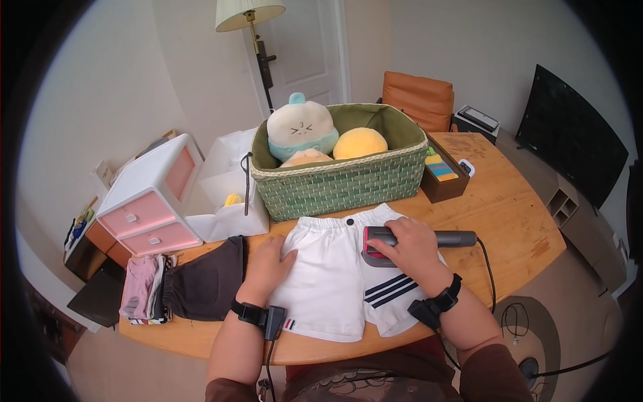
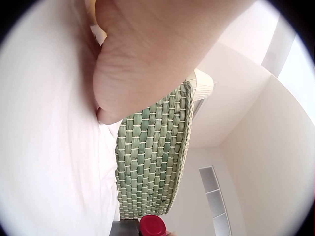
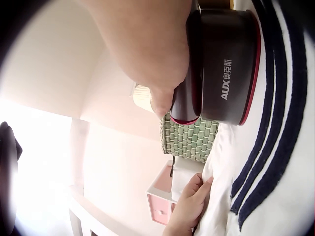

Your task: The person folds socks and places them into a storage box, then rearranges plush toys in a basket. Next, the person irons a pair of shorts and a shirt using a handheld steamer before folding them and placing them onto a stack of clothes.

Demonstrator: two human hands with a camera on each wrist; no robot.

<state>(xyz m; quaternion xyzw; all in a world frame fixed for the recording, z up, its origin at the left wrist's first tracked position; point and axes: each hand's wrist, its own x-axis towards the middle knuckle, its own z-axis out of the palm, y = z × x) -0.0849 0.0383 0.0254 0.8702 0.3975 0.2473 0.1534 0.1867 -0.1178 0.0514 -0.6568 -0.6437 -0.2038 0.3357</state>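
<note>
Head view: I have the white shorts point(image 1: 321, 288) spread on the desk point(image 1: 512, 194), waistband towards twelve o'clock and leg openings towards six, a lay that seems meant to expose the whole front; my left hand point(image 1: 268, 264) rests at their nine-to-ten o'clock edge, its grip relaxed with the thumb apart from the fingers, probably to steady the cloth; my right hand point(image 1: 412, 248) has its grip clamped round the dark handheld iron point(image 1: 455, 238), which lies over the shorts at about two o'clock, above the navy stripes; its cord point(image 1: 489, 268) drops on the three o'clock side, perhaps so as not to cross the fabric. At nine o'clock lie a dark garment point(image 1: 207, 285) and, beyond it, a stack of folded clothes point(image 1: 140, 288); the woven basket point(image 1: 335, 191) of plush toys stands at twelve, the drawer unit point(image 1: 151, 194) at ten, the brown box point(image 1: 445, 191) at one.

Left wrist view: the hand sits against the white cloth, its fingertips not clearly shown; the basket stands beyond, and the iron's red-trimmed end shows at six o'clock.

Right wrist view: the iron, at one o'clock, has its flat side towards the shorts, apparently for broad contact; the stripes curve at three; the left hand meets the cloth at five.
</note>
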